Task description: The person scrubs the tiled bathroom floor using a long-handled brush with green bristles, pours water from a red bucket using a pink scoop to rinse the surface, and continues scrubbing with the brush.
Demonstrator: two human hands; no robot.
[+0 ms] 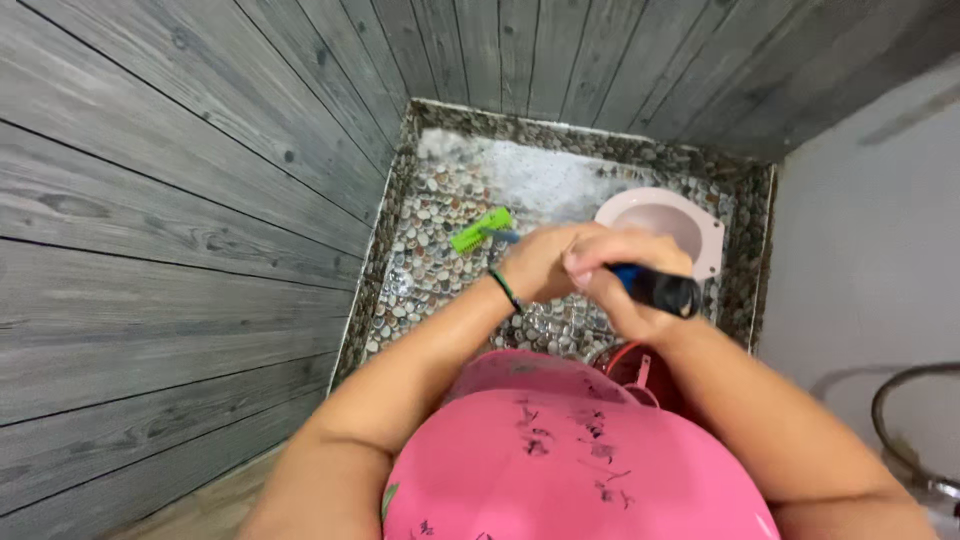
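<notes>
Both my hands grip one long brush handle (655, 288), blue and black, in front of my chest. My left hand (540, 262) holds it further down the shaft, and my right hand (625, 285) holds the black end. The green brush head (481, 229) rests on the wet pebble floor (430, 270), where white foam (540, 175) spreads toward the back wall. A dark band circles my left wrist.
A white squat toilet pan (665, 222) is set in the pebble floor at the right. Grey plank-pattern walls (180, 200) close in on the left and back. A red bucket (640, 368) stands below my hands. A metal hose loop (905, 420) hangs at the right wall.
</notes>
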